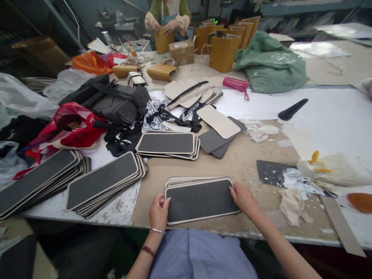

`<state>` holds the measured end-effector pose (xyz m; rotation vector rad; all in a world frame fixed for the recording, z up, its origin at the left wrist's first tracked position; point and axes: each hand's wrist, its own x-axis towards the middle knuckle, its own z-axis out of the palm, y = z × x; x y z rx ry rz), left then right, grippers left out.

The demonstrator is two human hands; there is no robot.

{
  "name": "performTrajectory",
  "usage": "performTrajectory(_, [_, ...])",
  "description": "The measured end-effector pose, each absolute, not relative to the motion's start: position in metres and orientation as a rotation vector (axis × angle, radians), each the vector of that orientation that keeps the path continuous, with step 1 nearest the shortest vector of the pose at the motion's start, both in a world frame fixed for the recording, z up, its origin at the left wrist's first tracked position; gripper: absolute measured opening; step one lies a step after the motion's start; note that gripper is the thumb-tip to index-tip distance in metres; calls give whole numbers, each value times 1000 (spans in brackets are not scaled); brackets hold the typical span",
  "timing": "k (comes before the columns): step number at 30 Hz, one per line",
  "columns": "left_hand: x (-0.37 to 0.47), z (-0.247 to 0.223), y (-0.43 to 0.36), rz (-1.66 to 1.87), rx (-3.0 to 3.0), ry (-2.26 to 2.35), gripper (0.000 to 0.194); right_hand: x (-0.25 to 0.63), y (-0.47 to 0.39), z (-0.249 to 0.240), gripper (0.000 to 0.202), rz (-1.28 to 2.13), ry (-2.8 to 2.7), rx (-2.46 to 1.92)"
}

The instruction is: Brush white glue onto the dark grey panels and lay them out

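Observation:
Right in front of me a dark grey rounded panel with a cream border lies on top of a few similar panels, whose cream edges show behind it. My left hand pinches its left edge, thumb on top. At the opposite end, my right hand grips the right edge, with the thumb on the dark face. The fingers under both edges are partly hidden. Farther back lies a small pile of like panels. Two fanned stacks, a nearer stack and an outer stack, sit to the left.
Plain cream and grey boards overlap beyond the panels. On the right are a white-smeared dark board, crumpled tissue and a black tapered object. A red bag is at left. Across the table a co-worker handles a tan bag.

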<state>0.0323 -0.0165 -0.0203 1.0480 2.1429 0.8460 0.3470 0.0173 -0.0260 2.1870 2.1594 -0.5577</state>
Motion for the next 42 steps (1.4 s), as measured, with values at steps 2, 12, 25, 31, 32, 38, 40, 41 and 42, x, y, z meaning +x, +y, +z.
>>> performTrajectory(2, [32,-22,-17,853,1045,2157,31,347,17,-28,19,-545,2160,2185])
performTrajectory(12, [34,-26,-18,911,1035,2118,24,354,19,-48,18,-480,2137,2134])
performTrajectory(25, [32,-29,-19,888,1038,2107,24,346,17,-40,18,-397,2114,2200])
performTrajectory(31, [31,-27,-20,851,1079,2111,29,346,16,-39,18,-424,2070,2225])
performTrajectory(32, [31,-27,-20,840,1090,2122,31,346,16,-39,18,-428,2063,2231])
performTrajectory(38, [30,-28,-20,799,1136,2132,34,344,17,-37,18,-431,2050,2256])
performTrajectory(40, [30,-29,-20,793,1147,2138,35,343,17,-36,17,-427,2054,2263])
performTrajectory(41, [30,-30,-20,788,1152,2141,36,342,16,-36,17,-423,2057,2267])
performTrajectory(42, [30,-30,-20,784,1157,2145,36,341,16,-36,16,-417,2057,2273])
